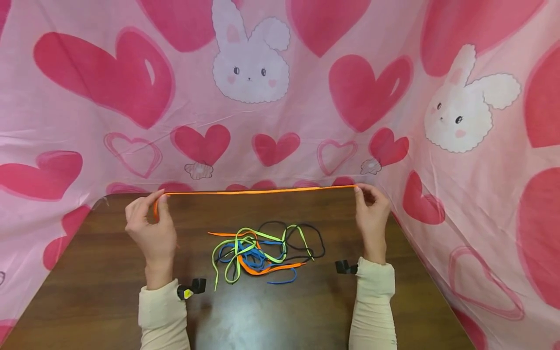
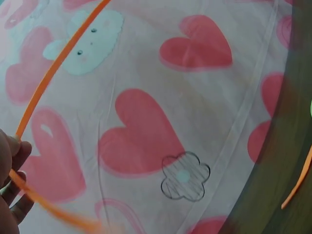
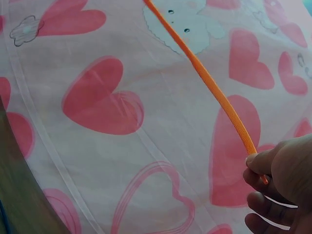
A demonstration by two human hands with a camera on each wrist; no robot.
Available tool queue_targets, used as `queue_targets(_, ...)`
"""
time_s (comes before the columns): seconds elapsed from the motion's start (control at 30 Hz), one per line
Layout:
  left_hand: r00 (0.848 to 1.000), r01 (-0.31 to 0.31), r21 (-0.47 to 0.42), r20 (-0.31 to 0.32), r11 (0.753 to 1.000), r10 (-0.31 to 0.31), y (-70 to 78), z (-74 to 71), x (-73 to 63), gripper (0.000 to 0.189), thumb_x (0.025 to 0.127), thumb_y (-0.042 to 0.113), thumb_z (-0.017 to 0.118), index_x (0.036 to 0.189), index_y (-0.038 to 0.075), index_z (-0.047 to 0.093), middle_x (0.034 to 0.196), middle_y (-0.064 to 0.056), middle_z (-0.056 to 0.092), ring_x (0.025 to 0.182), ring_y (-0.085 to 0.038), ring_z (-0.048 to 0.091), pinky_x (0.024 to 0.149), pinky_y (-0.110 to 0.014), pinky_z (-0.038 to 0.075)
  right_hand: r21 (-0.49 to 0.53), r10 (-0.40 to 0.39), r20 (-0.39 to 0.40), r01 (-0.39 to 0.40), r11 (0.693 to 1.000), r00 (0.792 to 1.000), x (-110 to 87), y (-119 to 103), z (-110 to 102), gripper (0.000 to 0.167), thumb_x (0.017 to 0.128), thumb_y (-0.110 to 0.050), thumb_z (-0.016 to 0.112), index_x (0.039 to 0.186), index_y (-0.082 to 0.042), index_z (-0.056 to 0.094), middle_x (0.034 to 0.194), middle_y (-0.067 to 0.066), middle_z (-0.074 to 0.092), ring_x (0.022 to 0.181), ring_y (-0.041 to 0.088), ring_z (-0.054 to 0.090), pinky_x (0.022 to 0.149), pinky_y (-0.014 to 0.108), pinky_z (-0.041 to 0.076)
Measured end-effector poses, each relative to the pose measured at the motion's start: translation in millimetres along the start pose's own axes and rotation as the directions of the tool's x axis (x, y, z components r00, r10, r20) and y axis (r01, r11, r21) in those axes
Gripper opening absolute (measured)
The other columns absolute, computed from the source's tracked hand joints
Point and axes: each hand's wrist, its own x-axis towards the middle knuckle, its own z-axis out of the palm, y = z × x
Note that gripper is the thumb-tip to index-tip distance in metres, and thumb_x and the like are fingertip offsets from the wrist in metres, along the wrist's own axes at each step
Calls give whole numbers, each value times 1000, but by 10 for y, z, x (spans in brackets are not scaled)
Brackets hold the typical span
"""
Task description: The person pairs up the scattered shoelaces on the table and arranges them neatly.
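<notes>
We take the pile of laces (image 1: 253,255) on the counter (image 1: 262,316) as our landmark; blue, green, black and orange strands are tangled in it. Beyond the pile, up off the counter, a single orange lace (image 1: 258,191) runs nearly straight from side to side. To the left of the pile and farther off, the left hand (image 1: 153,231) pinches this lace between thumb and fingers; to the right of the pile, the right hand (image 1: 372,214) is clamped on the other end in the same way, thumb against finger.

We judge the lace to be very light, soft and limp, a flat woven band that holds a line only while both ends are pulled. It looks hard to damage and only a little slippery. We would take hold close to each end with a firm pinch, flat sides under the pads, and pull gently.

From the head view we get the whole span and the pile together, but not the very tip at the right. The right wrist view shows that tip poking just past the thumb and finger, with the other fingers spread apart. The left wrist view shows a longer tail leaving the left hand, blurred toward its end, which the head view mostly hides behind the hand. Whether that tail touches the counter, we cannot tell.
</notes>
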Motion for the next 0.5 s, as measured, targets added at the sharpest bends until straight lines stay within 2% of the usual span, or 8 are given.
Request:
queue_targets(0.13,1000,-11,53,5,999,11,-132,-48,27,15,95,0,67,104,-1,79,90,-24,74,97,3,49,94,-20,34,-20,-2,-12,1,1000,1000,52,227,1,13,93,0,71,100,10,75,92,29,71,74,5,53,74,15,42)
queue_targets(0.23,1000,9,71,2,997,-9,-178,-94,38,18,97,1,64,107,3,79,93,-22,75,98,5,50,93,-19,36,-29,-2,-10,2,1000,1000,82,352,-6,14,93,-5,73,101,6,76,92,25,72,73,2,53,73,14,42)
queue_targets(0.4,998,60,84,-34,995,-57,-244,-168,65,14,93,8,73,104,2,80,94,-23,75,91,8,51,85,-16,38,-27,-11,3,11,1000,1000,99,435,-25,15,93,-11,75,99,3,77,88,20,72,72,2,54,71,15,44)
queue_targets(0.5,997,68,103,-36,992,-65,-304,-208,84,16,90,11,78,100,0,80,90,-26,74,85,10,50,79,-16,37,-40,-21,16,21,999,1000,102,468,-31,16,93,-12,75,98,3,77,87,20,71,71,2,54,71,16,44)
